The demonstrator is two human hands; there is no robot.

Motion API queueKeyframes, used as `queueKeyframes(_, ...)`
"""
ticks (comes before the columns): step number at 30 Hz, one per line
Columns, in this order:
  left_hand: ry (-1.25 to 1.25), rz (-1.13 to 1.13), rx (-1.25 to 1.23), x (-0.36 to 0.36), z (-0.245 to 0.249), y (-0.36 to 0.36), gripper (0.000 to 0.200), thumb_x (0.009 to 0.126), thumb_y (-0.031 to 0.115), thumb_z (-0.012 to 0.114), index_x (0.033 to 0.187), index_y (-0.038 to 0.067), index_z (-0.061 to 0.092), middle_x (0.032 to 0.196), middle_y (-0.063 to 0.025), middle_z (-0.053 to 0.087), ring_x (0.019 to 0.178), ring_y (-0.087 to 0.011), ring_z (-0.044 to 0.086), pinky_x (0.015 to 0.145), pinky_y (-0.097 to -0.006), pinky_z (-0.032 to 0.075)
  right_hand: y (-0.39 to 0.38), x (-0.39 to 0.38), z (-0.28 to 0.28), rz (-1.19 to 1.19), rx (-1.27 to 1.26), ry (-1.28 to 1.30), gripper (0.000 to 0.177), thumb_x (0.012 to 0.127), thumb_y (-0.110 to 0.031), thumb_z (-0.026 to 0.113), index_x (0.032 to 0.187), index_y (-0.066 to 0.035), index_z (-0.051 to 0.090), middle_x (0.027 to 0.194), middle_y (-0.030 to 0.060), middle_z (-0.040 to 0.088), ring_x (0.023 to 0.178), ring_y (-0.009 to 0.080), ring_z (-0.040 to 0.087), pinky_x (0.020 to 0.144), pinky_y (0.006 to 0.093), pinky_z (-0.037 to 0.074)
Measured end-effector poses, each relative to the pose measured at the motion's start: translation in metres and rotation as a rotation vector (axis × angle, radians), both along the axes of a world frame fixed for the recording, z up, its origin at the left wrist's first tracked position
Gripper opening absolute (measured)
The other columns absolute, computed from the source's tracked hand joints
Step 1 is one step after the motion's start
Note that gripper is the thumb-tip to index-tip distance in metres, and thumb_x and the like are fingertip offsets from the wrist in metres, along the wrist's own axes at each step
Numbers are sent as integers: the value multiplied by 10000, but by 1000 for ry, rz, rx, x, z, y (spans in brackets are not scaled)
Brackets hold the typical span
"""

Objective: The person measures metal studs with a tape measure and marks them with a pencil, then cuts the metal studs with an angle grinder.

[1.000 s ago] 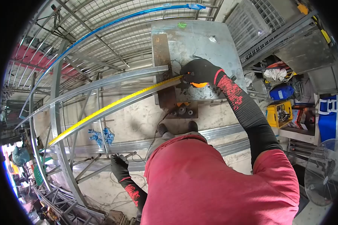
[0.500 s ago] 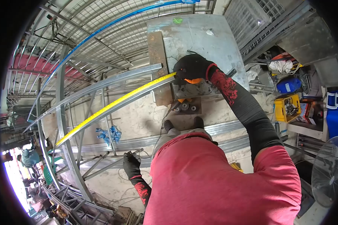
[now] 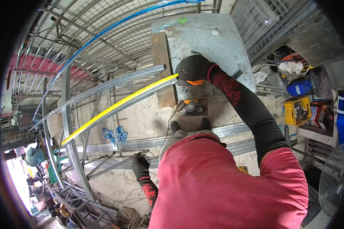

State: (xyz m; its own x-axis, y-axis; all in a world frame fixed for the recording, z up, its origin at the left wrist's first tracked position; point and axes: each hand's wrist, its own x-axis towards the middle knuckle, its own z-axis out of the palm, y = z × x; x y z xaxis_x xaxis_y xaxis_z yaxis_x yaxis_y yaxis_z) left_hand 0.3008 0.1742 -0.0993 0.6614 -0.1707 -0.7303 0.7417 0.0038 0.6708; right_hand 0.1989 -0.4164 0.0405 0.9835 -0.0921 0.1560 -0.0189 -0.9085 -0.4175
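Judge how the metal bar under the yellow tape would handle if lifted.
Likely stiff: the metal bar looks like rigid metal section; its curve may be lens distortion. Probably awkward lifted from one end, being long and slender. The yellow tape might slip off, as it lies along the top.

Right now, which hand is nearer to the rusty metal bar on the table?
Right. The right hand is just beside the rusty bar, over the table; the left hand is well away, off the table.
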Motion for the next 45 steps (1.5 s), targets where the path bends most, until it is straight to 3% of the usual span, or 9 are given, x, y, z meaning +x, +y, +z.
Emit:
queueKeyframes(4, 116, 5, -162, -5, -4, 2, 420, 1020, 509, 548, 1115, 115, 659, 855, -66, 634, 733, -234, 611, 640, -377, 491, 1, 0, -1, -11, 4, -19, 270, 880, -402, 642, 874, -157, 757, 856, 119, 726, 807, 352, 688, 742, 480, 551)
queueKeyframes(14, 113, -20, -121, -32, -3, -1, 537, 959, 637, 626, 1094, 118, 620, 878, -44, 590, 782, -219, 581, 690, -356, 487, 0, 1, -3, -9, 37, 24, 261, 880, -393, 639, 917, -167, 764, 889, 120, 735, 827, 354, 695, 754, 480, 562)
queueKeyframes(16, 113, 43, -33, -36, -6, -2, 399, 1029, 511, 528, 1077, 145, 679, 842, -74, 650, 726, -262, 622, 653, -402, 500, 1, 2, 0, 5, 18, 32, 262, 882, -387, 637, 942, -168, 767, 908, 122, 738, 842, 350, 700, 768, 476, 566)
queueKeyframes(20, -11, -125, 70, -38, -23, 9, 381, 1028, 495, 529, 1047, 148, 686, 840, -70, 655, 728, -260, 625, 654, -398, 499, 2, 2, 4, -2, -36, 104, 292, 896, -353, 620, 1065, -180, 783, 982, 122, 752, 900, 333, 712, 821, 467, 574)
queueKeyframes(24, 4, -109, 2, -42, -24, 14, 346, 1018, 464, 554, 1023, 143, 684, 839, -64, 655, 719, -254, 622, 654, -392, 497, 10, 11, 14, -23, -98, 136, 300, 861, -389, 636, 967, -140, 765, 916, 163, 753, 818, 383, 717, 732, 515, 567)
queueKeyframes(32, -17, -98, 45, -51, -33, 22, 318, 1009, 448, 583, 1055, 147, 674, 840, -60, 648, 714, -248, 615, 652, -387, 490, 10, 9, 18, -10, -88, 208, 324, 869, -372, 642, 1080, -172, 784, 969, 139, 763, 869, 352, 721, 788, 489, 574)
queueKeyframes(35, 86, 3, -17, -51, -33, 23, 328, 1005, 457, 584, 1068, 148, 670, 837, -64, 643, 722, -246, 614, 654, -386, 494, 6, 4, 16, 3, -32, 165, 322, 890, -349, 623, 1114, -184, 786, 997, 127, 761, 901, 340, 717, 818, 477, 573)
queueKeyframes(37, 210, 47, -257, -51, -36, 28, 330, 1002, 459, 583, 1047, 145, 671, 836, -64, 644, 730, -248, 617, 663, -392, 504, 5, 3, 15, 8, -5, 147, 324, 904, -333, 610, 1137, -193, 787, 1016, 119, 759, 922, 331, 714, 837, 468, 573)
queueKeyframes(45, 205, 97, -142, -58, -29, 20, 293, 987, 427, 600, 969, 141, 661, 834, -59, 650, 726, -245, 624, 673, -392, 516, 7, 3, 19, 32, -39, 155, 331, 913, -305, 609, 1174, -205, 786, 1044, 105, 760, 939, 318, 714, 850, 455, 575)
